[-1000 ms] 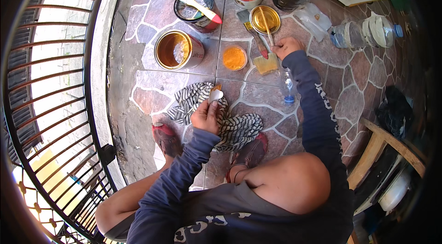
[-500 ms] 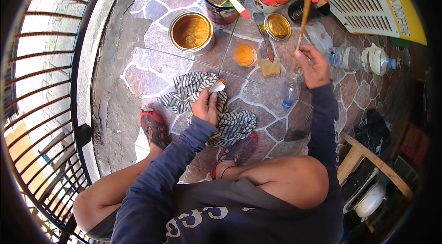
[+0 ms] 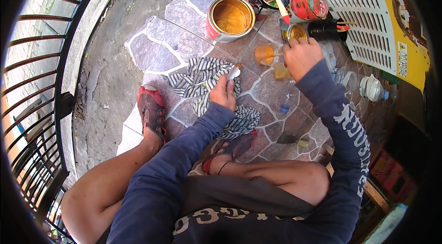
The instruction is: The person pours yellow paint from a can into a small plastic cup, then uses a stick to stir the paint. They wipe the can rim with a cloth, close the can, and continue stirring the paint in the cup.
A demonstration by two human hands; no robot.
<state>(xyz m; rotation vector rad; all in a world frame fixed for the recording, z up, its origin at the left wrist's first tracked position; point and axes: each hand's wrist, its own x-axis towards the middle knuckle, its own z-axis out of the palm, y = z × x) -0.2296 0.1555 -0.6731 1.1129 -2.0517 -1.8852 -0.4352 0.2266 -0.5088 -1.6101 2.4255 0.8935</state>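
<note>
Plainly, the left hand [image 3: 224,94] pinches a small flat white piece with an orange-brown tip [image 3: 234,74] between thumb and fingers, the stained end jutting out past the grip, above a crumpled black-and-white striped cloth [image 3: 191,78]. The right hand [image 3: 301,57], its back to the camera, is curled around a thin pale stick [image 3: 276,55]; the fingertips are mostly hidden. The stick's visible part runs out to the left of the grip, toward a small clear round cup of orange stuff [image 3: 264,54] just beside the hand. Whether its end touches the contents, I cannot tell. A flat brush with pale bristles [image 3: 282,71] lies just below that cup, partly covered by the hand.

As for markings, bold pale lettering runs along the right navy sleeve [image 3: 346,117] and across the dark clothing at the lap. The red paint can [image 3: 309,5] bears a printed label, and a pale warning sticker with a triangle symbol [image 3: 407,63] sits on the yellow side of the white slotted panel [image 3: 352,2].
</note>
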